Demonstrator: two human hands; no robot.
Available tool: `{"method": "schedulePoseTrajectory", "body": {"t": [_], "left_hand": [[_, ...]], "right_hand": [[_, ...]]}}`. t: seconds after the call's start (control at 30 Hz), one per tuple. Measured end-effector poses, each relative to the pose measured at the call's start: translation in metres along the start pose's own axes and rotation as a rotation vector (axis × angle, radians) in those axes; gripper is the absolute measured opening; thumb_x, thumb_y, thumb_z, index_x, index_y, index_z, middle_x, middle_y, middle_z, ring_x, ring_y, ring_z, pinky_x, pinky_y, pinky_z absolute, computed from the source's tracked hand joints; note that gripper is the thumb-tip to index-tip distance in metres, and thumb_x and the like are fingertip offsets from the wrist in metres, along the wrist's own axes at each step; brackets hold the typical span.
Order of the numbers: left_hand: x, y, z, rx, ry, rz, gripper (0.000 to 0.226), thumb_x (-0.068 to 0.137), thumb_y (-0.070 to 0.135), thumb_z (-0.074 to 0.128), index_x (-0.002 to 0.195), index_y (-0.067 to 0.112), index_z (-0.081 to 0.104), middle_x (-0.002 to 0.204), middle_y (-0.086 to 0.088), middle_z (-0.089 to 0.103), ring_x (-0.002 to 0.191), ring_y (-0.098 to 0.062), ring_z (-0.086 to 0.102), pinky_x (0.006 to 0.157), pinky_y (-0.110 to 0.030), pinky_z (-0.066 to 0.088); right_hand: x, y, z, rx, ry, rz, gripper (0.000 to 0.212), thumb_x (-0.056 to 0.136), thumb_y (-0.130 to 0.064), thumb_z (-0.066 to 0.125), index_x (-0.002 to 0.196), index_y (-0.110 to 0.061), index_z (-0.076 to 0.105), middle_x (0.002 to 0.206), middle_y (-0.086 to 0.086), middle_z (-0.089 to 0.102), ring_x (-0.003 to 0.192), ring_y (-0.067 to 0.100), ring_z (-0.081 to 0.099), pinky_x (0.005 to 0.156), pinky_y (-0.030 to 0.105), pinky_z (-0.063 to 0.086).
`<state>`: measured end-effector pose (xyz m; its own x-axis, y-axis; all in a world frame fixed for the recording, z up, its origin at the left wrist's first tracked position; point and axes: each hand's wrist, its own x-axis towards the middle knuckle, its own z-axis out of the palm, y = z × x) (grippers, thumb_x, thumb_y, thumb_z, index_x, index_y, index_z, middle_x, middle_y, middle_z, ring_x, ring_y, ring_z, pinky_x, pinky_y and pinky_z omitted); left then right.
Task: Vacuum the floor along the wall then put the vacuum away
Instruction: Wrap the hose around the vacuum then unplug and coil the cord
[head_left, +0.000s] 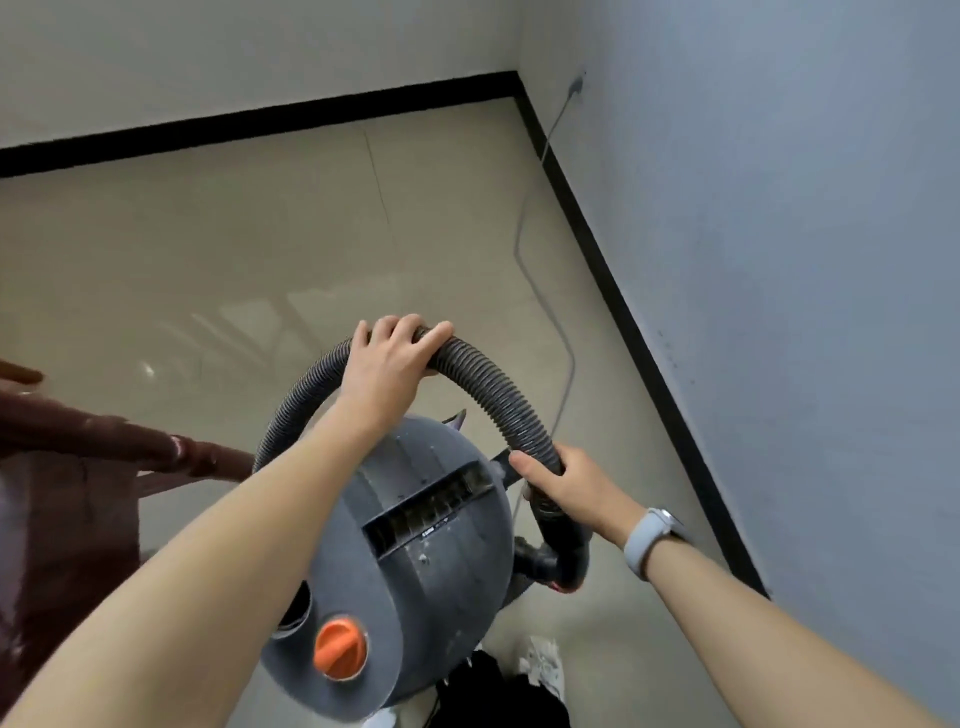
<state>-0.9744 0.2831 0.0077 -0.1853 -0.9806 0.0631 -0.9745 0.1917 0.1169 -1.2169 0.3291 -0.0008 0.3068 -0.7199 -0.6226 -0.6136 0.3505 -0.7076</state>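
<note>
A round grey canister vacuum (415, 561) with an orange knob (340, 647) stands on the beige tiled floor (208, 270) right below me. Its black ribbed hose (493, 389) arches over the canister. My left hand (387, 364) grips the top of the hose arch. My right hand (566, 483) grips the hose lower down on the right, just above its elbow joint (563, 558). A grey power cord (545, 312) runs across the floor and up the right wall.
White walls with a black skirting board (623, 291) meet in the far corner. A dark red wooden railing (104, 436) stands at my left. My shoe (543, 667) shows below the canister. A grey watch (649, 540) is on my right wrist.
</note>
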Motion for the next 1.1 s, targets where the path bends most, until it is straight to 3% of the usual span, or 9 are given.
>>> {"method": "schedulePoseTrajectory", "body": {"t": [0.1,0.17,0.23,0.33,0.5,0.63,0.8,1.1], "left_hand": [[-0.001,0.007,0.035,-0.029,-0.133,0.086,0.055,0.074,0.019,0.076,0.120,0.026,0.046,0.104,-0.016,0.061,0.095,-0.040,0.058,0.084,-0.058,0.045],[-0.004,0.015,0.055,-0.047,-0.248,0.124,0.053,0.079,0.023,0.072,0.128,0.029,0.052,0.113,-0.014,0.058,0.106,-0.039,0.054,0.093,-0.060,0.038],[-0.003,0.026,0.071,-0.037,-0.368,0.130,0.056,0.088,0.034,0.060,0.140,0.037,0.038,0.129,-0.007,0.049,0.122,-0.032,0.042,0.106,-0.056,0.026],[0.000,0.039,0.089,-0.073,-0.496,0.120,0.058,0.091,0.051,0.046,0.144,0.045,0.023,0.137,0.001,0.040,0.131,-0.025,0.029,0.113,-0.055,0.008],[0.015,0.036,0.106,-0.146,-0.700,0.114,0.051,0.093,0.051,0.041,0.142,0.045,0.029,0.143,0.007,0.038,0.139,-0.020,0.019,0.112,-0.058,-0.004],[0.032,0.034,0.113,-0.242,-0.822,0.080,0.050,0.092,0.049,0.047,0.140,0.042,0.036,0.148,0.009,0.036,0.144,-0.021,0.011,0.111,-0.060,-0.008],[0.035,0.034,0.122,-0.217,-0.838,0.048,0.049,0.091,0.048,0.048,0.139,0.041,0.038,0.149,0.011,0.034,0.146,-0.023,0.006,0.110,-0.060,-0.011],[0.039,0.042,0.131,-0.057,-0.837,-0.029,0.053,0.090,0.055,0.049,0.139,0.043,0.036,0.152,0.009,0.030,0.146,-0.024,0.001,0.108,-0.063,-0.009]], "right_hand": [[0.008,0.034,0.007,-0.005,0.110,0.028,0.047,0.065,-0.073,0.054,0.095,-0.038,0.053,0.078,-0.010,0.065,0.079,0.015,0.063,0.086,0.042,0.051],[0.014,0.051,0.010,-0.036,0.135,0.015,0.047,0.073,-0.068,0.054,0.115,-0.047,0.046,0.097,-0.013,0.064,0.093,0.015,0.062,0.090,0.038,0.049],[0.021,0.063,0.013,-0.139,0.127,0.002,0.054,0.090,-0.053,0.049,0.139,-0.047,0.029,0.126,-0.008,0.057,0.108,0.018,0.058,0.090,0.033,0.045],[0.027,0.080,0.020,-0.306,0.061,0.023,0.058,0.099,-0.044,0.037,0.146,-0.050,0.003,0.144,0.001,0.040,0.121,0.028,0.050,0.088,0.036,0.043],[0.035,0.094,0.045,-0.409,0.021,0.027,0.059,0.101,-0.039,0.030,0.145,-0.046,-0.010,0.125,0.005,0.043,0.100,0.029,0.054,0.075,0.033,0.041],[0.036,0.101,0.057,-0.428,0.036,0.000,0.058,0.102,-0.041,0.028,0.144,-0.047,-0.012,0.132,0.001,0.040,0.103,0.031,0.056,0.083,0.040,0.047],[0.047,0.112,0.067,-0.521,0.087,-0.045,0.065,0.101,-0.041,0.030,0.127,-0.040,-0.030,0.121,0.006,0.045,0.095,0.035,0.058,0.081,0.045,0.049],[0.058,0.119,0.071,-0.550,0.079,0.015,0.065,0.100,-0.044,0.029,0.122,-0.051,-0.032,0.116,0.006,0.047,0.097,0.034,0.059,0.082,0.045,0.050]]}}
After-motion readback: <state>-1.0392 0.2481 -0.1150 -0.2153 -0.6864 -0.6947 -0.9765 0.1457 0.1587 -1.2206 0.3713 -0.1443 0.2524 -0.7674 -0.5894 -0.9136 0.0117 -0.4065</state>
